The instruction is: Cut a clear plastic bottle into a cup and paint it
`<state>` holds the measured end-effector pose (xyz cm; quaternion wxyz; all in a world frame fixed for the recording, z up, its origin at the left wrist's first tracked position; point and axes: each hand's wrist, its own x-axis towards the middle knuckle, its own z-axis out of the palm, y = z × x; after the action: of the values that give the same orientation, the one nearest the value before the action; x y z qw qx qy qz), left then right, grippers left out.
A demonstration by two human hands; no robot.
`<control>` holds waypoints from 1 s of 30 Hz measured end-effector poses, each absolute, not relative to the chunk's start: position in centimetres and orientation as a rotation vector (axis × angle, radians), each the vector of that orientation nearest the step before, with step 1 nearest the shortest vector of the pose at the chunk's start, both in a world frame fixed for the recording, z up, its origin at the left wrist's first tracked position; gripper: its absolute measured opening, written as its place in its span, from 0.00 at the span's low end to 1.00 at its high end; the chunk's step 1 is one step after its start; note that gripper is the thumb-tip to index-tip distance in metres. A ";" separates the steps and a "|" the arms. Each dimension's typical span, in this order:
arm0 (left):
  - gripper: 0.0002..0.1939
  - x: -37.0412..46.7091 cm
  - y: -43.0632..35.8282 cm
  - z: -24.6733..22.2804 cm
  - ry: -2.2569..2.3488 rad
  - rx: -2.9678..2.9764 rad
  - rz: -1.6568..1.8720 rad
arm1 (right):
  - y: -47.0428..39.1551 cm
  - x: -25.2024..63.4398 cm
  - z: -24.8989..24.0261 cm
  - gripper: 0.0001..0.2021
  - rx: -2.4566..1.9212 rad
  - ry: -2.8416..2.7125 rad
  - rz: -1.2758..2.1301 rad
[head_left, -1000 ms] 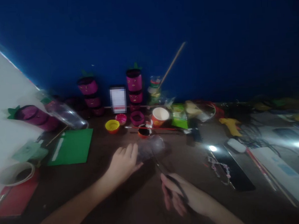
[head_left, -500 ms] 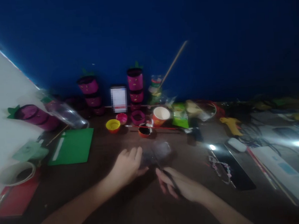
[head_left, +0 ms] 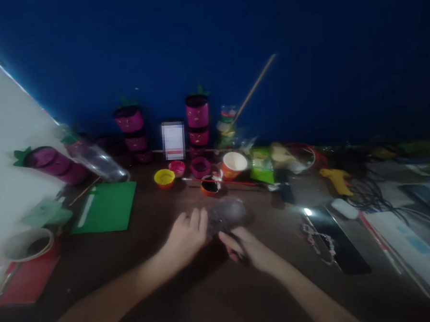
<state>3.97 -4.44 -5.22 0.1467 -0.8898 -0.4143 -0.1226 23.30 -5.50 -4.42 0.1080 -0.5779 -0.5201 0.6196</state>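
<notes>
Clear plastic piece [head_left: 234, 213], near the small orange cup [head_left: 210, 193], was pinched at its left end by the left hand [head_left: 190, 232], while the right hand [head_left: 252, 249], clasped round dark-handled scissors [head_left: 241, 248], had moved closer over 1 s, fingers curling tighter, suggesting a cut advanced

Right of the green card [head_left: 105, 207], the clear plastic [head_left: 234, 212] is blurred, partly hidden by the left grip [head_left: 191, 229]; blades of the scissors [head_left: 241, 248] look indistinct.

Dark scissors [head_left: 241, 246] slant forward to the near side of a clear plastic piece [head_left: 234, 212], apparently rounded.
</notes>
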 end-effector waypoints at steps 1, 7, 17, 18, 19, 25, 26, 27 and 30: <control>0.23 4.0 -4.5 -5.3 -1.181 -2.550 -0.352 | -5.5 23.3 -4.4 0.26 -1.702 -1.539 1.822; 0.18 4.1 -4.8 -5.7 -1.179 -2.430 -0.323 | -5.4 22.9 -3.7 0.26 -1.690 -1.575 1.767; 0.18 4.3 -4.8 -6.0 -1.235 -2.451 -0.358 | -5.7 22.2 -3.2 0.28 -1.684 -1.462 1.752; 0.18 4.3 -4.9 -6.0 -1.247 -2.455 -0.361 | -5.7 22.2 -3.3 0.28 -1.677 -1.434 1.754; 0.19 4.4 -4.9 -6.1 -1.254 -2.458 -0.367 | -5.8 22.2 -3.4 0.28 -1.674 -1.407 1.754; 0.21 4.4 -5.0 -6.0 -1.230 -2.411 -0.407 | -6.2 22.2 -3.8 0.29 -1.686 -1.433 1.735; 0.21 4.4 -5.0 -6.0 -1.227 -2.406 -0.408 | -6.2 22.2 -3.7 0.29 -1.689 -1.438 1.728; 0.21 4.4 -5.0 -6.0 -1.225 -2.405 -0.408 | -6.2 22.2 -3.6 0.29 -1.685 -1.444 1.724; 0.21 4.4 -5.1 -6.2 -1.241 -2.413 -0.410 | -6.2 22.3 -3.3 0.29 -1.677 -1.470 1.711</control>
<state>4.37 -5.10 -6.16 0.1976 -0.8619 -0.4433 -0.1466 22.31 -6.25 -3.30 0.1646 -0.5885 -0.5159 0.6004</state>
